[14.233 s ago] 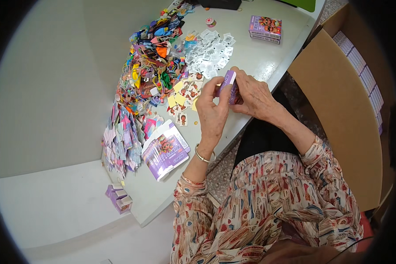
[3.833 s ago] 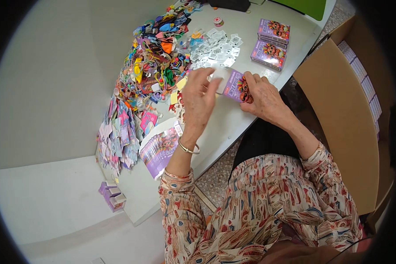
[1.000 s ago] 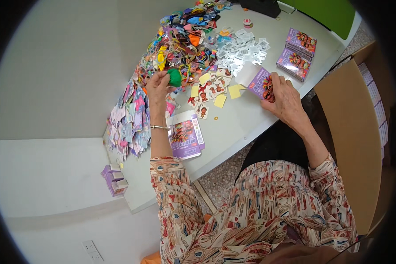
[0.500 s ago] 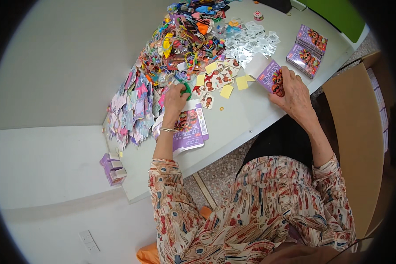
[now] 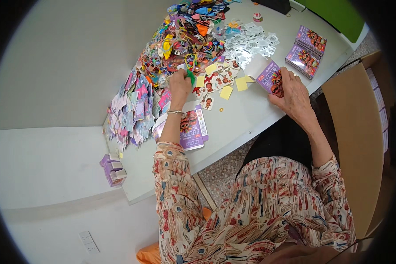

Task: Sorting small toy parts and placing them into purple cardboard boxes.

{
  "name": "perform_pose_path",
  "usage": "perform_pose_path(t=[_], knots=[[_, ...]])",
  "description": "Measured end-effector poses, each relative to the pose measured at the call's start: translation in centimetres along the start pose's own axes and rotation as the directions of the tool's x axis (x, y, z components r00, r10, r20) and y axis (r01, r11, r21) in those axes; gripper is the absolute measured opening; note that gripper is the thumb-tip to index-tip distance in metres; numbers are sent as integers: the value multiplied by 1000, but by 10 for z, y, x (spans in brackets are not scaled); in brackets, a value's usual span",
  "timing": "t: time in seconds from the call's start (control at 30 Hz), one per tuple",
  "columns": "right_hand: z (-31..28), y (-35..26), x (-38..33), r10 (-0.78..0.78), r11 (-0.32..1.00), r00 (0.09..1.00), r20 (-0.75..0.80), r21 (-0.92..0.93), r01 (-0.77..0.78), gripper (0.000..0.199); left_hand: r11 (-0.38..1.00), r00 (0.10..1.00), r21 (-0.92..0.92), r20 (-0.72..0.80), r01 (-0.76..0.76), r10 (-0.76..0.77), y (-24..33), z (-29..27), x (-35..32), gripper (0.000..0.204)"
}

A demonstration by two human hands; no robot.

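Observation:
My left hand (image 5: 180,87) is closed on a small green item (image 5: 190,76), whose kind I cannot make out, at the near edge of a heap of small colourful trinkets (image 5: 180,42). In my right hand (image 5: 294,94) is a small purple printed box (image 5: 268,75), tilted, its white flap standing open toward the heap. Printed character cards (image 5: 222,78) and yellow paper squares (image 5: 226,92) lie between the two hands. Under my left forearm rest flattened purple cartons (image 5: 192,134), partly hidden by the arm.
Small clear packets with white labels (image 5: 253,42) are piled behind the box. Two closed purple boxes (image 5: 303,60) stand at the right. Pastel printed packets (image 5: 132,108) form a pile at the left, near a purple holder (image 5: 113,170). An open cardboard carton (image 5: 352,132) stands beside the table's right end.
My left hand has moved slightly forward and to the right, to the edge of the trinket heap, with the green item in it. My right hand and the box have stayed nearly still.

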State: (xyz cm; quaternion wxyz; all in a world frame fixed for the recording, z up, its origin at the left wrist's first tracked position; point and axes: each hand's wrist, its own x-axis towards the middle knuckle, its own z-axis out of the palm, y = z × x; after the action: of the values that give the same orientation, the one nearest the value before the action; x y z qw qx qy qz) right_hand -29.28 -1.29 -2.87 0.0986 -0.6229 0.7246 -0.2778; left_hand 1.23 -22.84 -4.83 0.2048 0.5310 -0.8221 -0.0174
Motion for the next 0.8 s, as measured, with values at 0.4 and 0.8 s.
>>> perform_pose_path(t=[0.4,0.8], knots=[[0,-10,2,-79,997,997,-26,-3,79,64,869,968,-426,116,251,-223,-22,-39,3,21],[19,-61,6,-158,987,980,122,19,157,56,746,996,-665,39,-32,77,138,-62,-57,23]])
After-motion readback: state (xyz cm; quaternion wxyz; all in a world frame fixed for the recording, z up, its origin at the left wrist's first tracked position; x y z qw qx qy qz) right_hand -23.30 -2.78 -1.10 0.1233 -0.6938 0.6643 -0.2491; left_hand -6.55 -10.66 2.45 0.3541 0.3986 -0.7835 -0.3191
